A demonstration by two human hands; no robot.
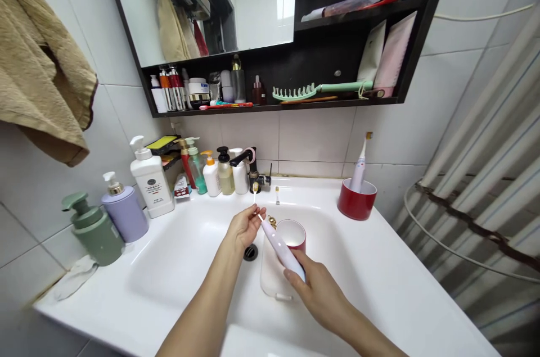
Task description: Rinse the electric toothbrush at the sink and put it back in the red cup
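Note:
My left hand (pixel 246 226) is over the sink basin, its fingers pinched on a small toothbrush head (pixel 255 190) with its bristles up. Wrapped round the lower part of a pale electric toothbrush handle (pixel 280 247) is my right hand (pixel 314 285). The handle's bare tip points at the left fingers, close to the brush head. Below the handle, a red cup (pixel 298 240) with a white inside and a whitish tray (pixel 270 272) sit in the basin. Another small brush head (pixel 277 195) stands on the sink's back ledge.
A black faucet (pixel 252 168) rises behind the basin (pixel 181 250). Pump bottles (pixel 152 182) line the left and back. At the right, a red holder (pixel 356 202) carries another electric toothbrush (pixel 359 168). A dark shelf (pixel 253 111) hangs above; pipes (pixel 485 177) run along the right.

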